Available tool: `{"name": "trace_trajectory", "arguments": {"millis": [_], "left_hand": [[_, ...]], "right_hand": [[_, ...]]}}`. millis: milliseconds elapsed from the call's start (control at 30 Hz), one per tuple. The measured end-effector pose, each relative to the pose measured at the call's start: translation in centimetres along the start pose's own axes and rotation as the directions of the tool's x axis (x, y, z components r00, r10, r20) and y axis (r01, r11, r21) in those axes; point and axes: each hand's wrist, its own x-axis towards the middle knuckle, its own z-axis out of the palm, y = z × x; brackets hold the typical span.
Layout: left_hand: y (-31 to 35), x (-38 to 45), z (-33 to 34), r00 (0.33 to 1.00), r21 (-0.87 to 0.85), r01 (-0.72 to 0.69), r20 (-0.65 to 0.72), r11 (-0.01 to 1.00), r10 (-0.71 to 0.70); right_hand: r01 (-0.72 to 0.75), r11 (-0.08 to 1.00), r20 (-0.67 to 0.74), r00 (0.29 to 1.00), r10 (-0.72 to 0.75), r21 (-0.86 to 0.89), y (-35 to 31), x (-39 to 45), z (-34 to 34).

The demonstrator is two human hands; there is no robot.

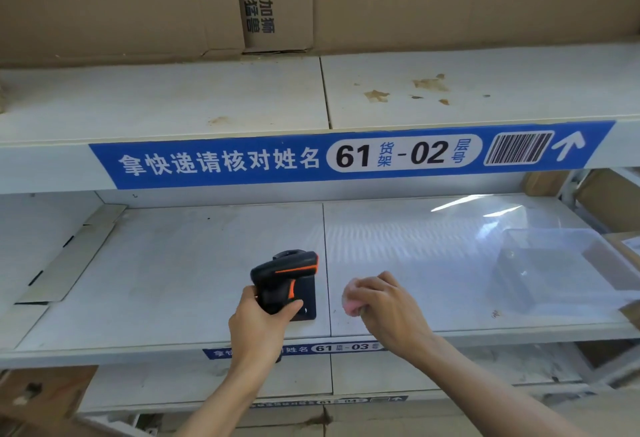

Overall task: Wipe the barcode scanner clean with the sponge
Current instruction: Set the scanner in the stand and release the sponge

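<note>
A black barcode scanner [282,272] with orange trim stands over its black base [306,301] on the white middle shelf [173,280]. My left hand [258,322] is wrapped around the scanner's handle. A little to the right, my right hand [384,305] is closed on a pink sponge [350,299], which peeks out at the fingers' left side. The sponge is a short gap away from the scanner and does not touch it.
A clear plastic box [568,267] sits at the right end of the same shelf. A flat grey cardboard piece [72,256] lies at the left. Above runs a stained shelf with a blue label strip [346,156], with cardboard boxes [138,3] on top.
</note>
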Motion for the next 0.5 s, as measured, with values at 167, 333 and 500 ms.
{"name": "trace_trajectory", "arguments": {"millis": [167, 333, 500], "left_hand": [[-0.5, 0.7, 0.1, 0.998, -0.067, 0.027, 0.063, 0.997, -0.023], [-0.9, 1.2, 0.6, 0.999, -0.143, 0.051, 0.015, 0.988, -0.049], [-1.4, 2.0, 1.6, 0.995, -0.169, 0.078, -0.053, 0.983, -0.088]], "right_hand": [[-0.130, 0.991, 0.057, 0.990, 0.130, 0.008, 2.0, 1.2, 1.1], [-0.176, 0.984, 0.089, 0.981, 0.174, 0.016, 3.4, 2.7, 1.7], [-0.160, 0.987, 0.050, 0.986, 0.161, -0.016, 4.5, 3.6, 2.7]]}}
